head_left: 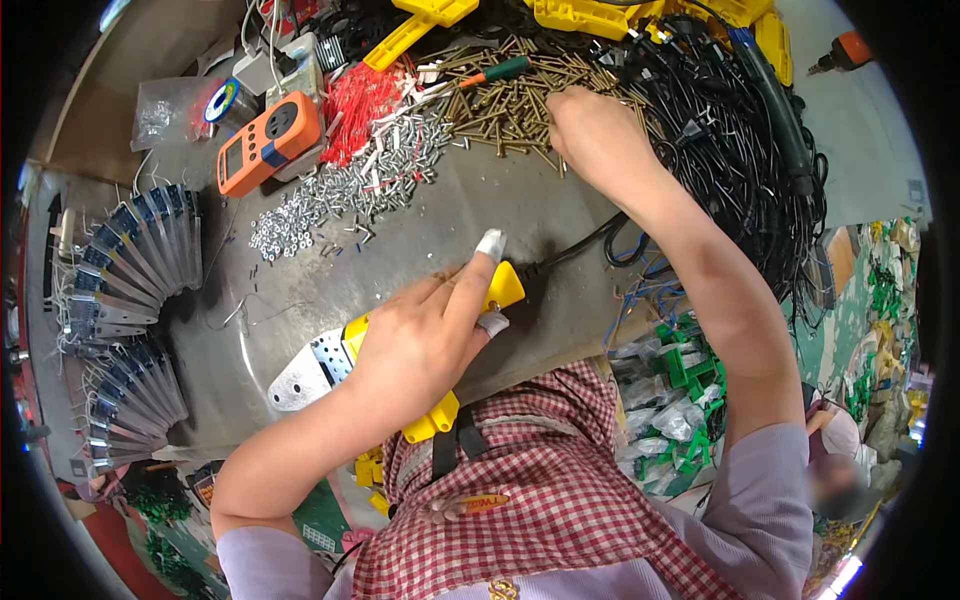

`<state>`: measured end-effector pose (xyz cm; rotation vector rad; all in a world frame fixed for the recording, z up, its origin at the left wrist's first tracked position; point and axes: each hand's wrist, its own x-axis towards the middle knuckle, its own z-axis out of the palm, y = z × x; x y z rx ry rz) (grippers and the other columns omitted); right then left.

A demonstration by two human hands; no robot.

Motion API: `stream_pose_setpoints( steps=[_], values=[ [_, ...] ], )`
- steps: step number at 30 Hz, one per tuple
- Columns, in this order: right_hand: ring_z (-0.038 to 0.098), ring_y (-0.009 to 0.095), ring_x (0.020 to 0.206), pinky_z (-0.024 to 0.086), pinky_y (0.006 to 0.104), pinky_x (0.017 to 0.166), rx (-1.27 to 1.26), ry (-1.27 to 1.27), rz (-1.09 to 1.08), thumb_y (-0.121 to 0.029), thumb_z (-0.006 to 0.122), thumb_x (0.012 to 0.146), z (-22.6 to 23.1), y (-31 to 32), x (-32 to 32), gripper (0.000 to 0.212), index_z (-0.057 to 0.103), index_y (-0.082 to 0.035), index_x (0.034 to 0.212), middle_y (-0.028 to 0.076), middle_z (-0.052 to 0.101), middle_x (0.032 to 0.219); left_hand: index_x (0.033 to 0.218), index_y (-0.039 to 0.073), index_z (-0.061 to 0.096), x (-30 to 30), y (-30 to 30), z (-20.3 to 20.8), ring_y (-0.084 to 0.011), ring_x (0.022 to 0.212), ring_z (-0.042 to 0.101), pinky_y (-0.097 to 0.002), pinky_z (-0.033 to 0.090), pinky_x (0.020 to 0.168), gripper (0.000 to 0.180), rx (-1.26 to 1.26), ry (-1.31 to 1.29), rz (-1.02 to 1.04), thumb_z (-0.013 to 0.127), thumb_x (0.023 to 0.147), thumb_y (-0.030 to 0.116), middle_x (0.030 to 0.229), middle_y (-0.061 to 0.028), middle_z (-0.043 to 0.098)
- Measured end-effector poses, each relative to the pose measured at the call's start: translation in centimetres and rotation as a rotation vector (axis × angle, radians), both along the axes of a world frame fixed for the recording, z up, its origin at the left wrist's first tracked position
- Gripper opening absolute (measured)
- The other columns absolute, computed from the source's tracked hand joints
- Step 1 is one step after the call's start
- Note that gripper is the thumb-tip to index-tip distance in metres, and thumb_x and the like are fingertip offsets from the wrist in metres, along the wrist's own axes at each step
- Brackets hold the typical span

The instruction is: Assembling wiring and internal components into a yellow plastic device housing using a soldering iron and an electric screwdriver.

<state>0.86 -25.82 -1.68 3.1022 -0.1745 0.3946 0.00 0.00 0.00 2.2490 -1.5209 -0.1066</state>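
Two bare hands are seen at work over one grey worktable [480,195], where one yellow tool [506,286] with one silver plate [300,380] is held by the left hand [425,325]. The tool is gripped across its middle, the fingers closed over the housing; the plate is left jutting out toward the lower left, while one yellow end is exposed beyond the fingers at the upper right, beside one black cord [580,245]. Two of the left hand's digits are wrapped in white. The right hand [590,125] is lowered, fingers bent, to the near edge of a heap of long brass-coloured screws [505,120], well apart from the tool; whether a screw is pinched there cannot be told. The screws are heaped too thickly to be counted, as are the short silver screws [390,165] and the red wires [350,110] to their left and the black cables [725,120] to their right. One screwdriver [508,68] is laid across the heap. One orange meter [270,145], one spool [230,105] and two fan-shaped stacks [135,270] are ranged at left
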Motion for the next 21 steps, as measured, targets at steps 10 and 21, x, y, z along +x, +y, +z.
stream_pose_setpoints(
  steps=[10, 21],
  values=[
    [0.063, 0.034, 0.083, 0.051, 0.0426, 0.072, 0.185, 0.079, 0.176, -0.006, 0.058, 0.074, -0.1, 1.4, -0.1, 0.01, 0.062, -0.001, 0.082, 0.014, 0.061, 0.088, 0.122, -0.002, 0.047, 1.1, -0.6, 1.3, -0.0256, 0.084, 0.066, -0.0357, 0.053, 0.073, 0.056, -0.012, 0.304, 0.186, 0.073, 0.074, 0.014, 0.101, -0.013, 0.067],
    [0.061, 0.018, 0.069, 0.048, 0.03, 0.061, 0.977, -0.128, -0.009, -0.007, 0.06, 0.084, 2.4, 0.5, -1.2, 0.015, 0.057, -0.002, 0.098, 0.007, 0.06, 0.078, 0.101, 0.001, 0.056, 7.7, -7.7, -0.7, -0.0281, 0.081, 0.061, -0.0355, 0.05, 0.072, 0.025, -0.17, -0.117, 0.035, 0.059, 0.077, 0.004, 0.089, -0.0112, 0.062]
  ],
)
